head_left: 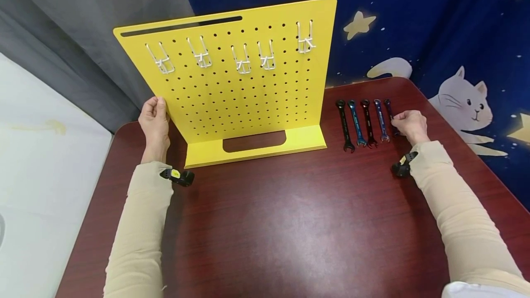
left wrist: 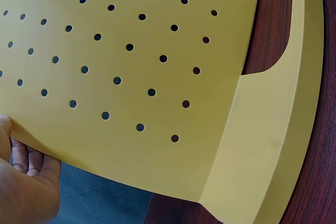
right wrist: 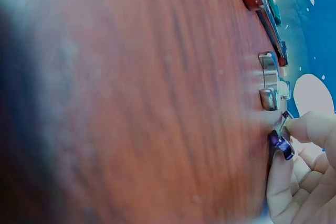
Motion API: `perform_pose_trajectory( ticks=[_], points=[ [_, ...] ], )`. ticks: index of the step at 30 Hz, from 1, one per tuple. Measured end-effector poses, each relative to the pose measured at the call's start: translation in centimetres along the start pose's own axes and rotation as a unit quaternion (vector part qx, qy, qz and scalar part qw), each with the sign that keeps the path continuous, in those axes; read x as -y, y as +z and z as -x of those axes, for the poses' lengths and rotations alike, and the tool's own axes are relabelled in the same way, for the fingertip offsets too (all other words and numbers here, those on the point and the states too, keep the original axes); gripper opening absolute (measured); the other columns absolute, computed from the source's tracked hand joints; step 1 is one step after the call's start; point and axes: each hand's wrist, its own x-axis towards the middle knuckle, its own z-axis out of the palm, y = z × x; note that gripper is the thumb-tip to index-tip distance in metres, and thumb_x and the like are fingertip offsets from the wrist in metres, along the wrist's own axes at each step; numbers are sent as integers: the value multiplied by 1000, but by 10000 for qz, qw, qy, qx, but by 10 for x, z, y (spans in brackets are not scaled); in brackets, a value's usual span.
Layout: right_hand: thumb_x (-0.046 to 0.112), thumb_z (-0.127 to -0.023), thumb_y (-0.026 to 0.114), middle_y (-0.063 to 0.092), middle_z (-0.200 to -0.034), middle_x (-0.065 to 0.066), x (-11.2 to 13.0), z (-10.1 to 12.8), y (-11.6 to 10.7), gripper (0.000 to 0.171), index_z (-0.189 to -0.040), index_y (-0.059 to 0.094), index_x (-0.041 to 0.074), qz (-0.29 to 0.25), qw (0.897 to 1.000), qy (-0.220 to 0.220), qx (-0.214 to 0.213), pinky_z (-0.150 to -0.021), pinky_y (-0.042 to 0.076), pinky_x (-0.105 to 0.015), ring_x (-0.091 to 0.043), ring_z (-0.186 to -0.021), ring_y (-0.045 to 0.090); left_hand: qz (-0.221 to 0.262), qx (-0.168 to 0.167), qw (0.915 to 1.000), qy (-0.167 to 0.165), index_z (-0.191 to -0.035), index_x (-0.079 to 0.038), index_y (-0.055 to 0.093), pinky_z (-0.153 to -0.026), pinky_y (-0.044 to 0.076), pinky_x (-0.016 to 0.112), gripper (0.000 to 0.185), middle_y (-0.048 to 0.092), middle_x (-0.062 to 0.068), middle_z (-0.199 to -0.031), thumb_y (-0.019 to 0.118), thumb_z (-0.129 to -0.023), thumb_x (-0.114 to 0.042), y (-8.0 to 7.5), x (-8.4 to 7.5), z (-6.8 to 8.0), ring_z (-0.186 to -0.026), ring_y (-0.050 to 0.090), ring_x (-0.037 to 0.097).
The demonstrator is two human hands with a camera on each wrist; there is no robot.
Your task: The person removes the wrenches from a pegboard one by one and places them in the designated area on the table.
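While both arms stretch forward, we see left hand (head_left: 154, 115) gripping left edge of upright yellow pegboard (head_left: 244, 95), frame centre. Right hand (head_left: 410, 124) at right, fingers curled, pinching purple wrench (head_left: 391, 115), outermost in row of wrenches (head_left: 364, 122) on table (head_left: 281, 224).

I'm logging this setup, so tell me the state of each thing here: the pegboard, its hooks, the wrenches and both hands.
Yellow pegboard: upright on the table, gripped at its left edge.
Hooks: five, all empty.
Wrenches: five, lying side by side.
Purple wrench: rightmost, pinched.
Left hand: holds the pegboard's edge.
Right hand: pinches the purple wrench.
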Motion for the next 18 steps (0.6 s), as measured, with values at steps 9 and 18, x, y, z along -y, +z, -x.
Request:
perform_pose_trajectory(
  ticks=[9,18],
  points=[
    [16,-84,60,54,-58,2,1,3,1,25,-95,62,-6,272,9993,-210,-161,-61,36,-32,-16,-63,48,-112,-22,9999,86,-94,-16,62,-59,34,18,11,50,-4,-73,64,-88,-24,-1,5,-2,-64,43,7],
    [19,-86,59,57,-103,-28,0,2,2,29,-99,61,-7,456,9984,-246,-210,-71,38,-42,-40,-91,50,-142,-32,9999,66,-94,-15,62,-58,35,18,12,49,-4,-72,65,-88,-25,0,3,-1,-65,42,8]
  ],
)
